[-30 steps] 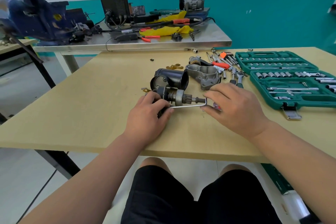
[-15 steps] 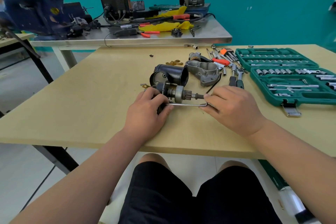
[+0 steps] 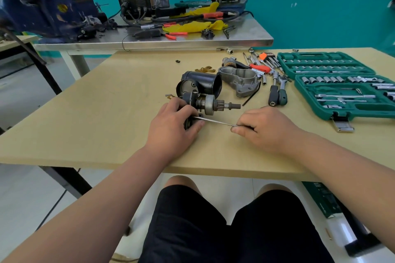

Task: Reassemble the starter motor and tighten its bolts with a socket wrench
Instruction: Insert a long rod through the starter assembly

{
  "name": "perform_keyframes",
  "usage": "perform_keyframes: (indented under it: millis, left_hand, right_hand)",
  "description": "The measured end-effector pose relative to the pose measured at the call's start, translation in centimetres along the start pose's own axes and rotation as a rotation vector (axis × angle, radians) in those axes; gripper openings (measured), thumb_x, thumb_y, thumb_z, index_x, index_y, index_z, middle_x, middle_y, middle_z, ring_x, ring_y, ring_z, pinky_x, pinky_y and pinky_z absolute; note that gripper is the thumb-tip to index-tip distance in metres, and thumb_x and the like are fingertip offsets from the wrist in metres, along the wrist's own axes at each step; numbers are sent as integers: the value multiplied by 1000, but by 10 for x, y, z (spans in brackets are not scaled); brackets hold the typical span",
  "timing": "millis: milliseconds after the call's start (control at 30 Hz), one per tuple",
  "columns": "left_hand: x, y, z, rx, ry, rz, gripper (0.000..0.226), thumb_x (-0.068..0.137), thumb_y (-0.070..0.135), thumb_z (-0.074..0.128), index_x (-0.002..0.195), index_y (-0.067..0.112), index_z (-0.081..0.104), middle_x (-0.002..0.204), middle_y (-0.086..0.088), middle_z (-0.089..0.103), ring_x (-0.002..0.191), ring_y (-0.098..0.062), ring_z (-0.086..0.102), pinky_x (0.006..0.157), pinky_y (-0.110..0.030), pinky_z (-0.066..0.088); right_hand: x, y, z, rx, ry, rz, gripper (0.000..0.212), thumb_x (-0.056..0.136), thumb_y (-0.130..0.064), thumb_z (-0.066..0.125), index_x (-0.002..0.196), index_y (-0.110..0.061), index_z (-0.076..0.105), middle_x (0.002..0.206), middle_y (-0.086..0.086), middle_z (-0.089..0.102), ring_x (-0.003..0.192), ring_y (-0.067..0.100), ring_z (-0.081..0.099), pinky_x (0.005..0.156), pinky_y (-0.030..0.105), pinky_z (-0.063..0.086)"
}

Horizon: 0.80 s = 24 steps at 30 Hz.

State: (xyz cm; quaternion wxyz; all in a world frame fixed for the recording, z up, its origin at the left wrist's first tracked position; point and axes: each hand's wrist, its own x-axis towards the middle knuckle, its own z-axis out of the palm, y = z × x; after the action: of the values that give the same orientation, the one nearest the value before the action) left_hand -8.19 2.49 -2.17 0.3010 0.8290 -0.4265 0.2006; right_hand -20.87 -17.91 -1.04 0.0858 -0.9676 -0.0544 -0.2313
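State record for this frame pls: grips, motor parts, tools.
left grip: holds the end of the geared shaft assembly on the table
right grip: pinches thin metal rod, whose other end reaches the left grip
black housing: lying behind the assembly, not fitted
grey end casting: loose, right of the housing
socket case: open, far right

A tally of the workbench
Tables: two, a wooden table (image 3: 106, 113) and a steel table (image 3: 192, 43) behind it. Hands: two, left hand (image 3: 171, 128) and right hand (image 3: 267, 129) at centre. One thin rod (image 3: 215, 121), one geared shaft (image 3: 210, 103), one black can (image 3: 202, 81), one grey casting (image 3: 241, 81) mid-frame; one green socket case (image 3: 363, 111) at right; one blue vise (image 3: 38, 13) upper left.
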Motion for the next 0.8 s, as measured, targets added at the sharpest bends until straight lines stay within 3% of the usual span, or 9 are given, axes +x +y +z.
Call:
perform_keyframes:
  millis: [100, 167, 267, 400, 533, 667, 800]
  left_hand:
    - [-1, 0, 0, 10, -6, 8, 18, 82, 28, 77, 95, 15, 72, 103, -5, 60, 94, -28, 58, 70, -29, 41]
    - [-1, 0, 0, 7, -13, 3, 19, 83, 28, 76, 95, 15, 72, 104, -5, 59, 95, -28, 58, 71, -30, 42]
    - [0, 0, 0, 13, -21, 7, 19, 83, 27, 76, 96, 15, 71, 104, -6, 59, 94, -28, 58, 71, -30, 41]
    - [0, -2, 0, -14, -17, 8, 21, 83, 27, 75, 101, 18, 69, 106, -3, 59, 96, -26, 57, 73, -30, 42]
    - [0, -1, -1, -33, -39, -34, 39, 85, 32, 73, 118, 18, 59, 113, 0, 58, 101, -23, 56, 79, -29, 40]
    - [-1, -4, -7, -130, -71, -106, 57, 82, 34, 73, 130, 25, 45, 104, 13, 54, 90, -10, 54, 75, -23, 37]
    - [0, -9, -13, -236, -114, -138, 51, 79, 28, 73, 123, 35, 47, 97, 18, 55, 85, 4, 56, 69, -7, 37]
  right_hand:
    - [0, -1, 0, 192, -175, 256, 33, 91, -39, 58, 75, -12, 68, 63, -1, 63, 60, 9, 55, 64, 28, 35]
    - [2, -2, -4, 319, -242, 369, 33, 91, -40, 59, 72, -15, 68, 59, -5, 64, 54, 5, 54, 56, 25, 39]
    - [7, -5, -10, 468, -334, 460, 30, 91, -39, 60, 72, -17, 70, 55, -10, 63, 47, 5, 54, 45, 16, 43]
    - [8, -8, -12, 672, -353, 558, 30, 92, -34, 61, 69, -19, 70, 49, -4, 56, 40, 10, 47, 39, 18, 39]
    - [9, -9, -12, 829, -351, 630, 32, 94, -32, 59, 69, -13, 68, 48, -1, 50, 38, 13, 40, 39, 19, 35]
    - [6, -13, -14, 656, -343, 592, 31, 93, -36, 60, 68, -19, 68, 50, -5, 57, 41, 8, 49, 40, 18, 40]
    - [-2, -14, -11, 383, -140, 504, 32, 89, -42, 57, 65, -23, 66, 56, -7, 60, 42, 1, 47, 42, 16, 35]
